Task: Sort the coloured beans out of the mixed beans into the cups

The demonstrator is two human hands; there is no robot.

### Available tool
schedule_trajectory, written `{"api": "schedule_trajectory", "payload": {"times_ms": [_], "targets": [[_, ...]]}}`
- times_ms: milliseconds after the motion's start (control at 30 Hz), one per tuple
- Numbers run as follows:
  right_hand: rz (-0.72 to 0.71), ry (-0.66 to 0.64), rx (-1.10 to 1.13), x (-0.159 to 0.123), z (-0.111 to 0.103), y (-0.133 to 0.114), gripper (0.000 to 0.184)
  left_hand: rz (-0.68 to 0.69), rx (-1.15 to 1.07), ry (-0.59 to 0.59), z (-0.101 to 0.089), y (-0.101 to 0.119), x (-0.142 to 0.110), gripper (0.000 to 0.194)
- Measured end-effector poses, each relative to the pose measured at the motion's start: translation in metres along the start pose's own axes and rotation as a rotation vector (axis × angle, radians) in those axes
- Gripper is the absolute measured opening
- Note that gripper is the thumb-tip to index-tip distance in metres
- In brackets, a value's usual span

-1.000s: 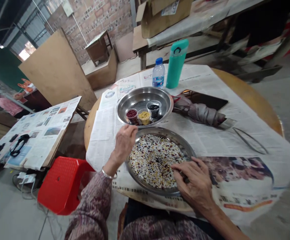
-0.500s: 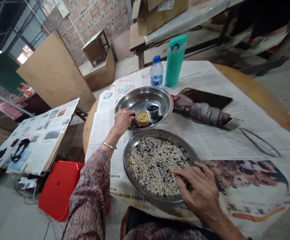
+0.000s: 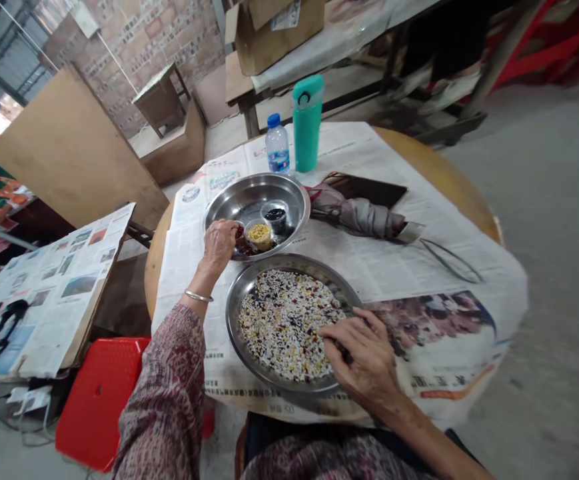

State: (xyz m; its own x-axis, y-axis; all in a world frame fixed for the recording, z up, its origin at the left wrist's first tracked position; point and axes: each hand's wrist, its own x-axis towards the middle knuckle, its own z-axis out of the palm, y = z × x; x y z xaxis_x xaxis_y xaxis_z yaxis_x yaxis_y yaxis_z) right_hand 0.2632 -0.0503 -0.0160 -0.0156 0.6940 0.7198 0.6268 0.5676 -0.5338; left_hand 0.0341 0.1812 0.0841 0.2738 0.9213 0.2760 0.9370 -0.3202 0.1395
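Papered table [image 3: 434, 167], round steel basin [image 3: 235, 303], speckled grains [image 3: 289, 320], left grip [image 3: 219, 243] unclear, right grip [image 3: 366, 357] unclear

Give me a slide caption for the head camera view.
Left hand at the red-filled cup, right hand at the metal pan of small mixed-colour pieces.

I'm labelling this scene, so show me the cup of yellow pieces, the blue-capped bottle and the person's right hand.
Cup of yellow pieces [image 3: 261, 246]: head view, on its front wall.
Blue-capped bottle [image 3: 277, 143]: head view, on its clear body.
Right hand [image 3: 366, 359]: head view, on its back.
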Motion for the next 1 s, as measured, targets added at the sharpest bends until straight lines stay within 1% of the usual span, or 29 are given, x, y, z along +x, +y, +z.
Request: {"api": "schedule_trajectory", "payload": {"times_ms": [67,133,200,267,300,367,433,500,533,567,633,667,733,800,900,967,1000], "targets": [[0.016,0.001,-0.003,0.001,0.000,-0.001,0.019,-0.016,-0.006,0.049,-0.001,0.000,0.001,0.020],[0.026,0.003,-0.002,0.002,-0.001,-0.002,0.020,-0.023,-0.023,0.091,-0.006,0.005,-0.005,0.017],[0.033,0.007,0.002,0.002,-0.001,-0.003,0.021,0.006,-0.061,0.132,-0.015,0.014,-0.021,0.017],[0.045,0.006,0.009,0.001,-0.001,-0.003,0.021,0.072,-0.112,0.145,-0.024,0.026,-0.049,0.018],[0.052,0.005,0.013,0.000,-0.001,-0.003,0.021,0.120,-0.146,0.111,-0.028,0.033,-0.067,0.018],[0.062,0.003,0.018,-0.001,-0.001,-0.002,0.020,0.174,-0.206,-0.011,-0.032,0.045,-0.107,0.018],[0.067,0.002,0.016,-0.002,-0.001,-0.001,0.019,0.173,-0.228,-0.220,-0.033,0.056,-0.147,0.018],[0.064,-0.006,0.008,-0.003,0.000,0.000,0.019,0.165,-0.229,-0.432,-0.030,0.068,-0.178,0.019],[0.059,-0.008,0.005,-0.003,0.000,0.000,0.018,0.151,-0.233,-0.497,-0.028,0.074,-0.190,0.018],[0.054,-0.009,0.003,-0.003,0.000,0.000,0.018,0.166,-0.257,-0.560,-0.025,0.081,-0.199,0.017],[0.047,-0.006,0.002,-0.004,0.001,0.001,0.017,0.235,-0.318,-0.650,-0.019,0.094,-0.206,0.014],[0.050,-0.004,0.003,-0.004,0.001,0.001,0.017,0.268,-0.331,-0.663,-0.015,0.101,-0.205,0.013],[0.064,0.006,0.001,-0.004,0.002,0.001,0.016,0.285,-0.286,-0.631,-0.007,0.109,-0.196,0.015],[0.070,0.018,-0.004,-0.004,0.003,0.001,0.017,0.220,-0.153,-0.533,0.001,0.109,-0.182,0.018],[0.066,0.027,-0.008,-0.004,0.004,0.000,0.017,0.099,-0.065,-0.311,0.007,0.098,-0.164,0.017],[0.063,0.030,-0.015,-0.003,0.004,0.000,0.016,0.037,-0.024,-0.211,0.005,0.088,-0.161,0.017],[0.063,0.032,-0.019,-0.003,0.004,0.001,0.016,0.011,-0.002,-0.185,0.003,0.085,-0.162,0.020]]}}
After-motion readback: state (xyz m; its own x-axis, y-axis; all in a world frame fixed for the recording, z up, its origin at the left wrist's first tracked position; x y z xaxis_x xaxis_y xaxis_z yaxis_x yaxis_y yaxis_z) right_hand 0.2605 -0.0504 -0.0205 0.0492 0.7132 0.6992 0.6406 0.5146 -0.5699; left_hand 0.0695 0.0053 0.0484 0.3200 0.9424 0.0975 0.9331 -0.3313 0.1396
